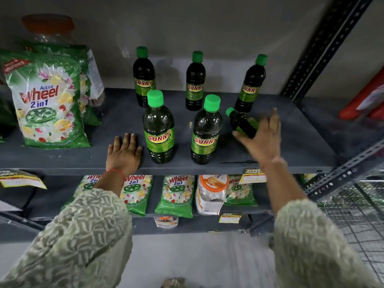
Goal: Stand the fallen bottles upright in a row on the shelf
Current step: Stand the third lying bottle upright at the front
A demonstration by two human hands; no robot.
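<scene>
Several dark bottles with green caps and SUNNY labels stand on the grey shelf (291, 146). Three stand at the back: left (143, 77), middle (195, 82), right (251, 84). Two stand in front: left (159, 127) and right (206, 130). One more bottle (242, 122) lies tilted, cap pointing up-left, with my right hand (262, 138) wrapped around its lower part. My left hand (124, 151) rests flat on the shelf's front edge, fingers apart, just left of the front left bottle.
Green Wheel detergent bags (47, 100) stand at the shelf's left, with a clear jar with an orange lid (49, 28) behind. More bags and a jar (212, 192) fill the lower shelf. A slotted metal upright (324, 46) bounds the right side; red packs (365, 96) and a wire basket (357, 215) lie beyond.
</scene>
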